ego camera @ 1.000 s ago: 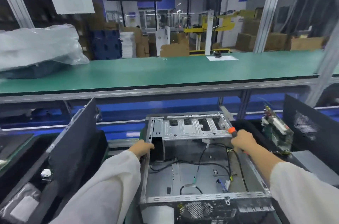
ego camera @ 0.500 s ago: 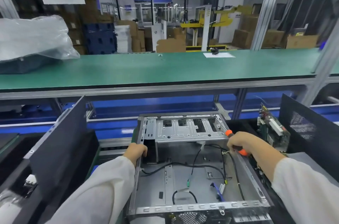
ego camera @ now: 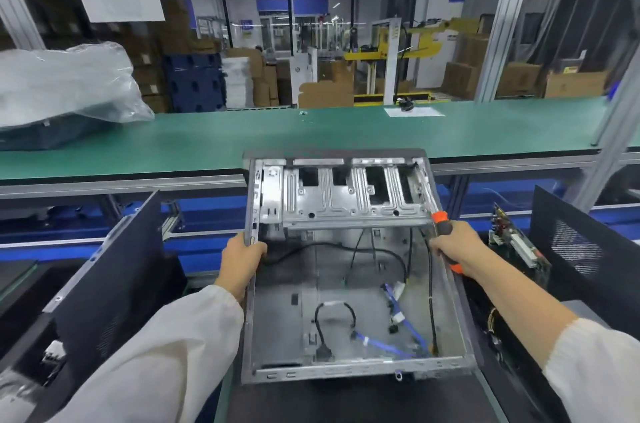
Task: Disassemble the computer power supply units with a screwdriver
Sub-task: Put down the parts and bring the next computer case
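My left hand (ego camera: 242, 258) grips the open grey metal computer case (ego camera: 287, 315) by its left wall; my right hand (ego camera: 453, 249) grips its right wall plus an orange-and-black screwdriver (ego camera: 444, 223).

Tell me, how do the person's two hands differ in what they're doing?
The left hand grips only the left wall of the open computer case; the right hand holds an orange and black screwdriver at the right wall. The left arm's white sleeve reaches the wrist; the right forearm is bare. Both are on the case.
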{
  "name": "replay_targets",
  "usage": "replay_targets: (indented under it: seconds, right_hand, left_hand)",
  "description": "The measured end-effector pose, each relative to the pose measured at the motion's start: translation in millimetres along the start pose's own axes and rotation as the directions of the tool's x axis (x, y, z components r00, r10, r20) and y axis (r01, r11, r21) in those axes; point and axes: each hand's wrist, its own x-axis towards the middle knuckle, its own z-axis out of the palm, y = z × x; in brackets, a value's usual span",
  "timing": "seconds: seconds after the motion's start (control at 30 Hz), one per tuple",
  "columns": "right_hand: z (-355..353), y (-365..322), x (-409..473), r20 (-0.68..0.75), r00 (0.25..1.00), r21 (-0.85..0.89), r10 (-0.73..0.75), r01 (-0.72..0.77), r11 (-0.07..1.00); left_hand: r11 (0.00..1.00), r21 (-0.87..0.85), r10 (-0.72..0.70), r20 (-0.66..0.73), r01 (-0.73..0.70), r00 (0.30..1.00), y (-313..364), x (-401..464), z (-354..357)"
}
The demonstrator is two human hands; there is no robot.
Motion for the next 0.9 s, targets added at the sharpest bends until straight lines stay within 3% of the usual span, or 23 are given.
replay_targets:
  seconds: [0.17, 0.3, 0.43, 0.9]
  right_hand:
    - [18, 5, 7, -0.154, 0.971, 0.061, -0.181, 0.193, 0.979]
    - [36, 15, 9, -0.235, 0.93, 0.101, -0.282, 0.312, 0.945]
    - [52, 18, 9, -0.334, 0.908, 0.131, -0.251, 0.309, 0.942]
    - [78, 44, 25, -0.353, 0.911, 0.22, -0.213, 0.302, 0.927]
  left_hand:
    - [0.982, -0.095, 0.157, -0.046, -0.161, 0.987, -3, 5, 0]
    - [0.974, -0.127, 0.191, 0.022, -0.186, 0.981, -14, 11, 2]
    - [0.974, -0.109, 0.209, 0.098, -0.199, 0.973, -16, 23, 5]
    - [0.972, 0.017, 0.229, 0.19, -0.236, 0.955, -50, 40, 11]
